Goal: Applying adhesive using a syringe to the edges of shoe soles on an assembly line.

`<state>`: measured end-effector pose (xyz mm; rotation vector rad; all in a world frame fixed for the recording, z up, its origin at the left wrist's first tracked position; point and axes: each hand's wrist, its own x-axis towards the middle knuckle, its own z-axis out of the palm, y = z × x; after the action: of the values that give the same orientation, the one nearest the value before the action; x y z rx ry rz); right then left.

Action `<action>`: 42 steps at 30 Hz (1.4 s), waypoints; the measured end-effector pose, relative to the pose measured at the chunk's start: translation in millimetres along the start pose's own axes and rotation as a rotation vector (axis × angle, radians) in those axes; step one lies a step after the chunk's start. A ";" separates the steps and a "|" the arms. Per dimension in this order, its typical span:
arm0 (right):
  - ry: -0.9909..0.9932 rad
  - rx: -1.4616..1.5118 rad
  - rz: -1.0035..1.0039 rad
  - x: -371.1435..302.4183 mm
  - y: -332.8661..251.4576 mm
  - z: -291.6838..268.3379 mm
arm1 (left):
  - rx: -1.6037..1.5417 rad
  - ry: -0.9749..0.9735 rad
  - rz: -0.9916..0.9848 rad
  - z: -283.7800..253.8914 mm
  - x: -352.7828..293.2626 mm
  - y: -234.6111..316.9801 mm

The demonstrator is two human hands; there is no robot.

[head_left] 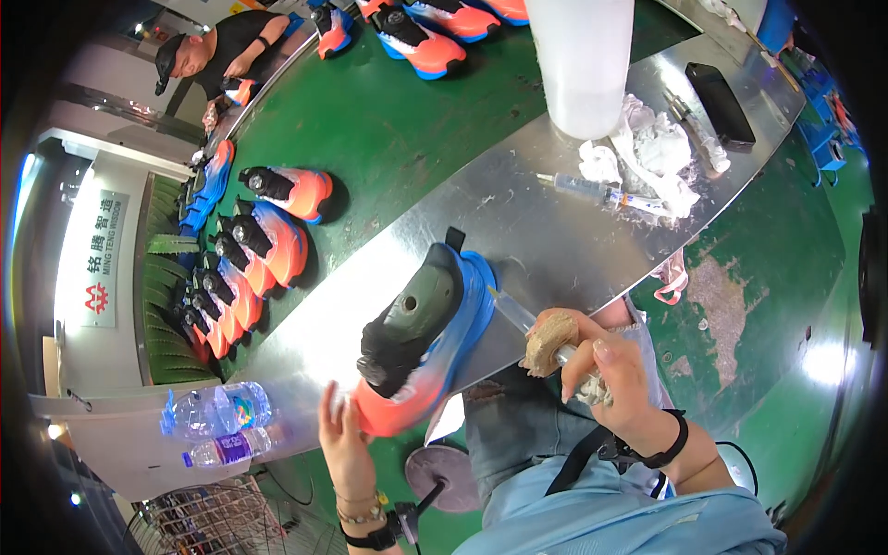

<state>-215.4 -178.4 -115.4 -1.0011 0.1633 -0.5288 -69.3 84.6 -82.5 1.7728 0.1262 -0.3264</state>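
On the metal strip before me stands a sneaker, orange at the toe and blue at the heel. A dark green shoe last fills its opening, and a black dial and tongue sit on top. My left hand is at the toe, fingers apart; it seems to touch the toe's side without wrapping round it. In my right hand is a clear syringe with beige wrapping round its barrel. Its tip points at the shoe's blue side, close by; whether it touches is unclear.
Several orange-blue sneakers line the green belt, more at the far end. Crumpled tissue, another syringe, a white cylinder and a phone lie right. Bottles stand left. A co-worker handles a shoe.
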 end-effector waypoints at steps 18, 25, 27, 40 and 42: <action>-0.050 -0.139 0.155 -39.8 -43.1 8.0 | -0.427 -0.803 -0.500 58.0 -60.2 -57.0; -0.084 -0.213 0.166 -50.5 -68.2 1.4 | -0.677 -0.894 -0.563 78.7 -65.2 -74.4; -0.130 -0.192 0.134 -51.6 -73.9 1.7 | -0.735 -0.898 -0.592 88.3 -67.5 -81.8; 0.085 -0.063 -0.055 -67.0 -102.0 4.1 | -0.952 -1.037 -0.491 191.9 -38.5 -71.7; 0.094 -0.062 -0.061 -68.2 -100.9 3.1 | -0.963 -1.023 -0.483 199.8 -38.5 -67.6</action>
<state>-308.2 -185.4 -36.7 -1.0448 0.2341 -0.6301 -153.7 -90.1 -173.6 0.4698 -0.0344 -1.2397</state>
